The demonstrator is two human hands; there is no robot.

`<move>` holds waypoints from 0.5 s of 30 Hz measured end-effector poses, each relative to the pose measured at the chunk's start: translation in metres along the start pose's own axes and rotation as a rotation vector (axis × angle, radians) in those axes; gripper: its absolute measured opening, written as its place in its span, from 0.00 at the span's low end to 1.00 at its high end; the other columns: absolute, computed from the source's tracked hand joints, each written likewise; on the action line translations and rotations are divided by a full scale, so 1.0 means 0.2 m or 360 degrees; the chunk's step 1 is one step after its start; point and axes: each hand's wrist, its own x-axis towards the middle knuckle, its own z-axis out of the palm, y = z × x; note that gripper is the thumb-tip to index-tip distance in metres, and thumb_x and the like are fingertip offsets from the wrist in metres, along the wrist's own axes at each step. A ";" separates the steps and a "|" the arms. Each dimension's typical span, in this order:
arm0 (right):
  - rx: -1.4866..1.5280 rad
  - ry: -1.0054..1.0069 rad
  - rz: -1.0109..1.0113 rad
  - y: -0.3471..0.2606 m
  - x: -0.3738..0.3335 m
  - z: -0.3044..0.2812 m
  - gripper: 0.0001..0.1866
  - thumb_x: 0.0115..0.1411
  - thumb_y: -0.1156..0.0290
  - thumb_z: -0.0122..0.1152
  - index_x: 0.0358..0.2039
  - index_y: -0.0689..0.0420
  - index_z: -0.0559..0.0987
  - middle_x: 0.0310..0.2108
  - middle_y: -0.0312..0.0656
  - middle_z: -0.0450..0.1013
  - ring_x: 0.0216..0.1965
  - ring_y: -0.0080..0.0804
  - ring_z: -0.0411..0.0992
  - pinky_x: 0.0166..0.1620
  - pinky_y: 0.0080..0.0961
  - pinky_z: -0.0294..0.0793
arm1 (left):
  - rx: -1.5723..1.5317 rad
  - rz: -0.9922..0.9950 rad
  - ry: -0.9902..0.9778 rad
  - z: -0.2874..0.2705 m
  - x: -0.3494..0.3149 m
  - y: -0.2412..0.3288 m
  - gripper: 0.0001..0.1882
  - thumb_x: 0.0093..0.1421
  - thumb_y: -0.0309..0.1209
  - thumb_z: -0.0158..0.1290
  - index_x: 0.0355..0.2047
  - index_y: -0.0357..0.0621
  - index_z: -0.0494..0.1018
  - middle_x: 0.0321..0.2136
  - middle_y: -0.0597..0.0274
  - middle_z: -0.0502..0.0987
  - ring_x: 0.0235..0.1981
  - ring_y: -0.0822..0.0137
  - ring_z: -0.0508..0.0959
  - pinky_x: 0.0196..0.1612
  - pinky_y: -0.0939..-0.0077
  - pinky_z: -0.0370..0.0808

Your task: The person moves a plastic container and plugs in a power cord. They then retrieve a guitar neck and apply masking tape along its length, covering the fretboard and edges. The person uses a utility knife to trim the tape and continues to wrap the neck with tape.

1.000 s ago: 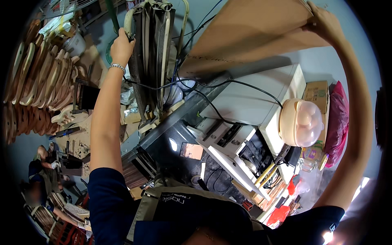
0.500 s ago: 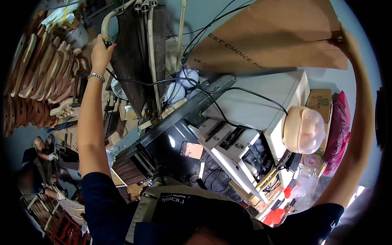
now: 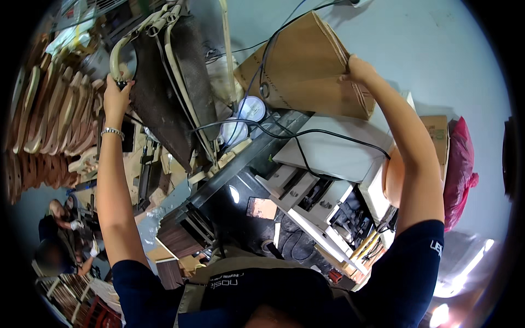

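Firstly, at far left, noted rows of curved wooden pieces [image 3: 46,112], packed side by side. Below these, spotted a co-worker [image 3: 57,240] in dark clothing, bent forward. Next, found left hand [image 3: 115,99] raised, with fingers wrapped around the lower end of a curved cream tube [image 3: 115,59]: clamped. Traced tube upward to a folding frame [image 3: 156,106] with dark panels, tilted, just right of the left hand. Cannot tell how firmly supported at its foot. Farther right, recorded two round white lids [image 3: 252,109], near the frame's lower part, with black cable [image 3: 322,131] running past. Then located brown cardboard [image 3: 298,68], folded in layers, above a white cabinet [image 3: 328,150] and against the wall side. Observed right hand [image 3: 358,70] clamped on the cardboard's right edge, with thumb on the near face. Lastly, beyond the right forearm, logged a carton [image 3: 436,134] touching or just beside a crimson plastic bag [image 3: 461,169]; cannot tell which.
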 end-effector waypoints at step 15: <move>0.0152 -0.0076 0.0612 0.22 -0.07 -0.25 0.18 0.54 0.64 0.52 0.46 0.52 0.76 0.49 0.42 0.70 0.49 0.40 0.70 0.49 0.35 0.70 | 0.0192 0.0593 -0.0553 0.63 -0.12 0.90 0.22 0.53 0.35 0.55 0.40 0.37 0.57 0.29 0.39 0.75 0.33 0.43 0.76 0.35 0.54 0.72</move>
